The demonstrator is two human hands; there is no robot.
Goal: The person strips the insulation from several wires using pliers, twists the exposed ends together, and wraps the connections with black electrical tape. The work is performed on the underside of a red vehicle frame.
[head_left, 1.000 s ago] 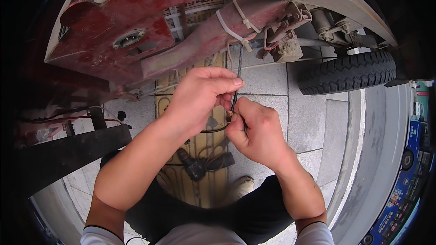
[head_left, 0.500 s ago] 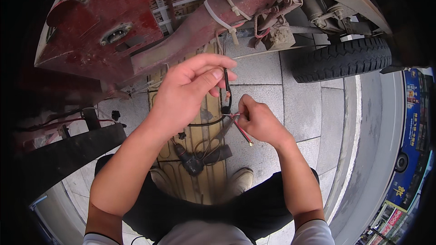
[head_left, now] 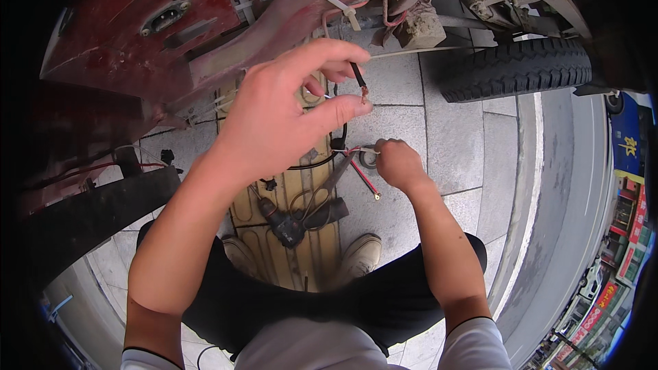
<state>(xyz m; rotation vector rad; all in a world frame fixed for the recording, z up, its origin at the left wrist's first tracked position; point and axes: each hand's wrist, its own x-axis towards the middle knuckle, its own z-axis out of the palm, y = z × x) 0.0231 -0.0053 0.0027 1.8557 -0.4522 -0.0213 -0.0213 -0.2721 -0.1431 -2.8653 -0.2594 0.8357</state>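
Observation:
My left hand [head_left: 301, 96] is raised at centre, pinching a black cable [head_left: 356, 72] with bare copper at its end [head_left: 364, 93] between thumb and fingers. Lower right, my right hand [head_left: 399, 163] is closed beside a grey ring-shaped object [head_left: 367, 159] and a pale wire; what exactly it grips is unclear. A red-and-black wire [head_left: 363, 179] with a ring terminal [head_left: 378, 195] hangs beside it. Below, a dark power drill [head_left: 286, 229] and what look like scissors [head_left: 312, 202] lie on a yellow ribbed board [head_left: 243, 209].
A red vehicle frame [head_left: 137, 48] with cable ties hangs overhead, with linkage and a tyre [head_left: 514, 72] at right. A black bar [head_left: 96, 205] juts in at left. My shoes [head_left: 360, 250] rest on paving [head_left: 456, 151]. A road with vehicles lies at far right.
My left hand has risen with the cable end and spread wider around it. My right hand has moved away from it. The view has shifted, showing more of the street.

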